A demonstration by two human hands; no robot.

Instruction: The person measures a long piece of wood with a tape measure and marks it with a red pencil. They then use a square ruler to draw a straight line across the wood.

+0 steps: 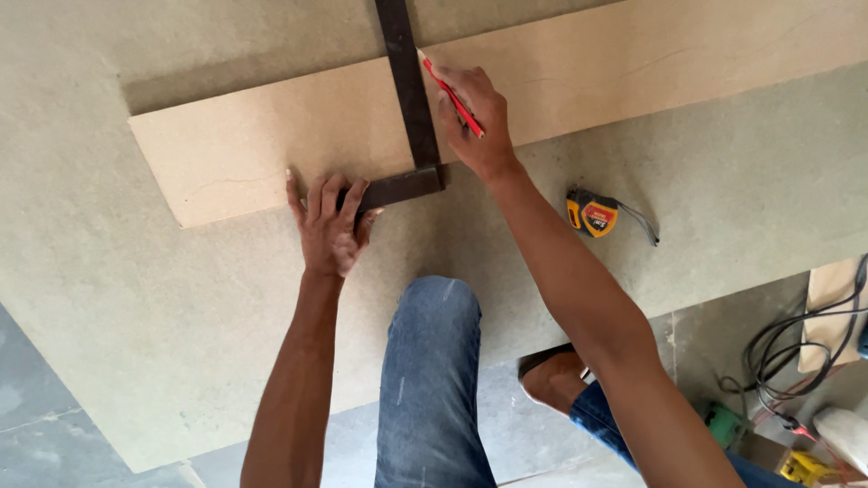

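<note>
A long tan board strip [271, 136] lies on a large grey-green sheet [136, 316]. A dark metal L-shaped square [409, 99] rests across the strip, its short arm along the strip's near edge. My left hand [330, 221] presses flat on the short arm of the square, fingers spread. My right hand [475, 117] holds a red pencil [449, 92], whose tip touches the strip right beside the square's long arm.
A yellow and black tape measure [592, 214] lies on the sheet to the right of my right forearm. My knee in blue jeans [434, 352] rests on the sheet's near edge. Black cables [796, 348] and small tools lie on the floor at lower right.
</note>
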